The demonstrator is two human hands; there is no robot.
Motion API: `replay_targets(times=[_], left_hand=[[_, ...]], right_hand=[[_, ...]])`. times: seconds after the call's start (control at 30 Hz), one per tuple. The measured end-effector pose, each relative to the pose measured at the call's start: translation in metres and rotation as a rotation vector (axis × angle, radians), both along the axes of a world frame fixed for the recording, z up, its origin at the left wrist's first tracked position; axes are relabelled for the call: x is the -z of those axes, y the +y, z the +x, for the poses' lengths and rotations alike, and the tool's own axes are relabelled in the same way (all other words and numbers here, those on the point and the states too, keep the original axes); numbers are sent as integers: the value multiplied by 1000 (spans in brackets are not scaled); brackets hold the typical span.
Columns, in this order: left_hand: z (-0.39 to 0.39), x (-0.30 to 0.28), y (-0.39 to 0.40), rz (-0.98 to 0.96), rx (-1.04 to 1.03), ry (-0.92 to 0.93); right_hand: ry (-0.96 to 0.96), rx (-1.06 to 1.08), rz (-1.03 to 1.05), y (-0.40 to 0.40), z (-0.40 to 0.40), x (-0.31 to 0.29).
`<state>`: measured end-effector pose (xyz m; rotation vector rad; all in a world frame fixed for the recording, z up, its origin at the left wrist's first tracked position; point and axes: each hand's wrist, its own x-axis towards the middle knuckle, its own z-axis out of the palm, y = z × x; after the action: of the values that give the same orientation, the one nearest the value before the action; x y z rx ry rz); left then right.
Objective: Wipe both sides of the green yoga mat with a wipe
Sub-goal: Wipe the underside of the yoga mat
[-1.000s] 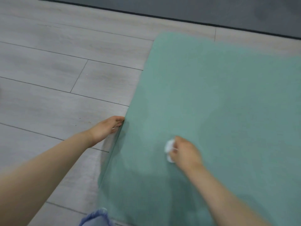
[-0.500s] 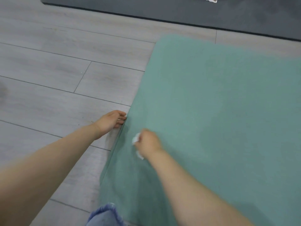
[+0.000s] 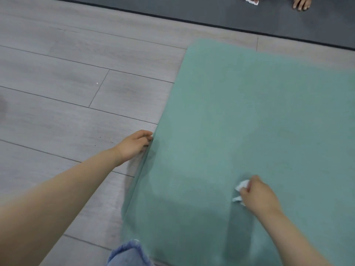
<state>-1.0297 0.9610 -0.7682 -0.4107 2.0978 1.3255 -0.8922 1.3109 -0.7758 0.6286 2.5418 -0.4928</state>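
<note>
Green mat [image 3: 259, 121] wide open ahead and right, nothing lying on it past right hand [image 3: 258, 195] with crumpled wipe [image 3: 242, 185]. Left hand [image 3: 132, 145] sat at mat's left edge. Grey floor [image 3: 67, 93] bare to left. Denim knee [image 3: 128, 254] crowded near edge. Dark mat [image 3: 192, 10] bordered far side.
</note>
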Motion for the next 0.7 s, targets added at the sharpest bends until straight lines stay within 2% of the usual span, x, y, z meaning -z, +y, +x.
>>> replay_targets(times=[0.07,0.2,0.27,0.3,0.37,0.43,0.53,0.6,0.7], left_hand=[[1,0,0,-2,4,-1],[4,3,-6,-7,7,-6],[7,0,-6,4,-8,-10],[7,-1,-6,6,-8,-13],[8,-2,-5,10,-5,-21],[8,-1,-4,7,-17,-20],[5,-1,-5,4,-35,-15],[2,-2,-8,-4,-33,-42],[3,-2,-12,-37,-19,-106]], right_hand=[[83,-167,-82,-65,-29,4],[64,-629,-355,-210,-76,5],[16,-858,-306,-240,-85,-2],[6,-900,-258,-238,-87,-4],[62,-826,-195,-206,-78,-3],[91,-659,-89,-139,-55,-3],[-10,-380,112,-15,3,-7],[-41,-191,158,42,38,-12],[-7,-208,178,39,47,1]])
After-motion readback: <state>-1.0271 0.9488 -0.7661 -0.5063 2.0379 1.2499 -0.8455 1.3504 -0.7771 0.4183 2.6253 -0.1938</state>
